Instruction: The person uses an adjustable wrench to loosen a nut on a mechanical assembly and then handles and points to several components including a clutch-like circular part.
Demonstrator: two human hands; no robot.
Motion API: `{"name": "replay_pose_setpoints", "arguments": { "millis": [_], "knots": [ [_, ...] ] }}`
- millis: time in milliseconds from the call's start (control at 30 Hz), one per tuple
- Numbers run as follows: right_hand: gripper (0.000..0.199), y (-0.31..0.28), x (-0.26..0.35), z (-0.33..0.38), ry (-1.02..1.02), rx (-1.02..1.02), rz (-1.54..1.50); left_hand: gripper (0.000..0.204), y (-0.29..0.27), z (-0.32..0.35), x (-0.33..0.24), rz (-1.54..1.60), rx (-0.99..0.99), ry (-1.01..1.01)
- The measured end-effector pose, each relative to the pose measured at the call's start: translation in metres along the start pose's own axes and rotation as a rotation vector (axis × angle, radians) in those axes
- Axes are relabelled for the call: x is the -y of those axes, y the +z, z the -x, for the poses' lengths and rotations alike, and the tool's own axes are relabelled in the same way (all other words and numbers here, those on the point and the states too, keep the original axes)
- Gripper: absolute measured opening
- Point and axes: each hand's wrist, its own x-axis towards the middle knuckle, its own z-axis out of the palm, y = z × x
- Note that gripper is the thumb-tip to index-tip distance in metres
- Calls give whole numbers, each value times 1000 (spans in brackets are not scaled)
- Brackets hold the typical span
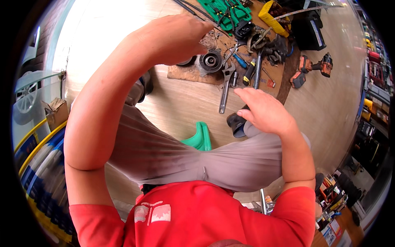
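Observation:
My left hand (pixel 181 39) reaches over the left part of a stained cardboard sheet (pixel 185 74), its fingertips pointing right and apart. Nothing shows between them, though the underside of the hand is hidden. Just below its fingertips sits a round metal hub-like part (pixel 210 61) with a ringed centre; another dark round part is half covered by the hand. Over my right knee, my right hand (pixel 265 109) is open with fingers stretched out and nothing in it. Nearest to it are a steel bar (pixel 257 71) and an adjustable wrench (pixel 225 88), whose handle runs past the cardboard edge.
Around the cardboard lie a blue-handled screwdriver (pixel 240 61), a yellow-black utility knife (pixel 249 74), a socket (pixel 235 79), a green tool case (pixel 226 14), a yellow bin (pixel 273 18), a black box (pixel 308 33) and orange-black cordless tools (pixel 304 68). A green plastic piece (pixel 201 138) shows between my legs.

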Motion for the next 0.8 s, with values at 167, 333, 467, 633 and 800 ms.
{"name": "replay_pose_setpoints", "arguments": {
  "millis": [167,333,467,633,800],
  "knots": [
    [51,-6,-8,4,48,-92,62,54,0,-1,-3,24,-1,-14],
    [48,-4,-13,6,6,-118,55,54,-2,-2,-5,10,36,-20],
    [48,3,-5,6,-29,-66,34,54,-1,-2,-6,9,39,-17],
    [49,3,0,4,-16,-12,31,54,2,-4,-3,9,25,0],
    [49,-1,-1,4,-45,-39,11,46,3,-3,-1,29,-2,31]
  ]
}}
